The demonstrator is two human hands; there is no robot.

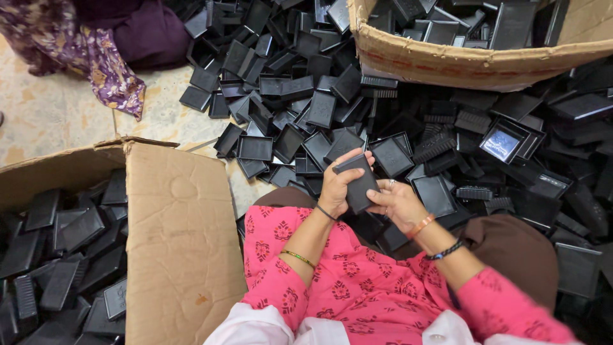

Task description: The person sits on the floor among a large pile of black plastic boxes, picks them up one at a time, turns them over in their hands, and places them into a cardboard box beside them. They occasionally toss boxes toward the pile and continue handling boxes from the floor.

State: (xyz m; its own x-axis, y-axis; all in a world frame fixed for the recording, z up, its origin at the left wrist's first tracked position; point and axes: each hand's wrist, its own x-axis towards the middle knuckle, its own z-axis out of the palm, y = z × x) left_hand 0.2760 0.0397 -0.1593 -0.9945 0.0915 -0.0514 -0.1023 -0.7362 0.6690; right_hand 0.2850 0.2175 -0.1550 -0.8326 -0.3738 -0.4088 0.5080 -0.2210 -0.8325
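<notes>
Both hands meet just above the lap, closed around one black plastic case. Left hand wraps its far edge, fingers curled over the top corner, thumb along the side; right hand clamps the near edge, thumb pressing the face. Two-sided grip looks meant to hold the flat piece steady and square while pressure goes on it, judging by the thumb placement. Case is tilted, long axis running away from the body. Bangles and thread bands on both wrists; pink printed sleeves below. Directly beyond the hands, a loose heap of black trays and lids spreads across the floor, within easy arm's reach, some face up, some flipped, ribbed comb-like pieces mixed in to the right. Cardboard box stands at the left, touching the knee, partly filled with similar black parts. A second cardboard box sits at the far right, also filled. Purple floral cloth of another person, top left.
</notes>
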